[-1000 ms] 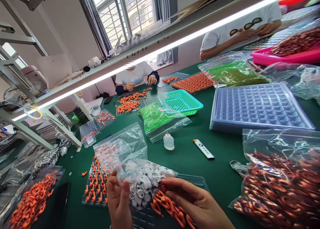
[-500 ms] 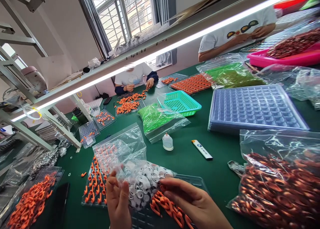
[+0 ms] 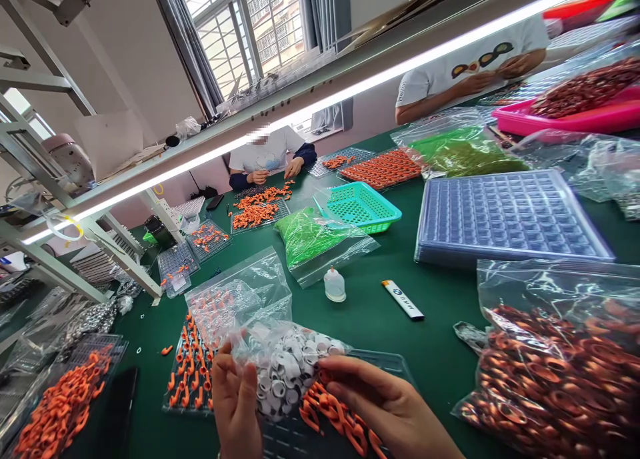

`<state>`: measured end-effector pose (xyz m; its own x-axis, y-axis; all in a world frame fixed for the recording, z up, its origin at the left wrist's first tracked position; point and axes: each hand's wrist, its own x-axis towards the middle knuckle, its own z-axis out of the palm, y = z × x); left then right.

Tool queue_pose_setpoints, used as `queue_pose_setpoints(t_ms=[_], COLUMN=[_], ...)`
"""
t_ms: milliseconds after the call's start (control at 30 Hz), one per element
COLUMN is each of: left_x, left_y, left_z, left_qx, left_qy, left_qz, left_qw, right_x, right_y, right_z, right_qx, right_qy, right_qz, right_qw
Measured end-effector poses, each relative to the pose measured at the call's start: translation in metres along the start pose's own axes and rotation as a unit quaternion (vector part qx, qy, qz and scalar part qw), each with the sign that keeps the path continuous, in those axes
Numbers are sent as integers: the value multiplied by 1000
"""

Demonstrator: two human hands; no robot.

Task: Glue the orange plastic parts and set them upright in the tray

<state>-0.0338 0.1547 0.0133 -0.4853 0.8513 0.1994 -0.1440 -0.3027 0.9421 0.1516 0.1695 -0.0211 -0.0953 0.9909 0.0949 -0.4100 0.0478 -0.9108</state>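
Note:
My left hand point(image 3: 234, 405) grips a clear plastic bag point(image 3: 285, 369) of small white ring-like caps, thumb in front and fingers behind. At the bag's right edge, the thumb and fingers of my right hand point(image 3: 387, 399) are pinched together. A small dark reddish bit shows at those fingertips, too hidden to name. Below the hands, orange hook-shaped parts point(image 3: 345, 419) lie on a clear tray point(image 3: 393, 364). Behind my left hand, another tray point(image 3: 187, 372) holds rows of similar orange parts, partly covered by an empty-looking clear bag point(image 3: 260, 279).
A small dropper bottle point(image 3: 335, 285) and a white BMW-marked lighter point(image 3: 403, 300) stand beyond. On the right are a bag of copper-brown rings point(image 3: 555, 372) and stacked blister trays point(image 3: 510, 219). Further back are a green-filled bag point(image 3: 313, 235), a turquoise basket point(image 3: 367, 212) and two co-workers.
My hands and the bag stay almost still. The view has shifted very slightly. Across the table, a co-worker's hand has moved a little to the left.

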Motion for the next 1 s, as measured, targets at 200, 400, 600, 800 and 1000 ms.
queue_pose_setpoints(t_ms=[200,400,600,800,1000], left_x=[1,1,1,0,0], left_y=[-2,-5,-6,-3,0], left_z=[-4,-8,-7,-5,-1], left_qx=[0,33,28,19,23], left_qy=[-8,10,7,-3,16], left_qz=[1,4,12,3,9], left_qw=[1000,999,999,1000,1000], right_x=[3,-1,-5,-5,-5], right_y=[-1,-6,-10,-13,-13], right_z=[-4,2,12,13,12], right_qx=[-4,5,19,26,26], right_qy=[-22,5,40,46,44], right_qz=[0,12,18,16,16], right_qw=[1000,1000,999,998,999])
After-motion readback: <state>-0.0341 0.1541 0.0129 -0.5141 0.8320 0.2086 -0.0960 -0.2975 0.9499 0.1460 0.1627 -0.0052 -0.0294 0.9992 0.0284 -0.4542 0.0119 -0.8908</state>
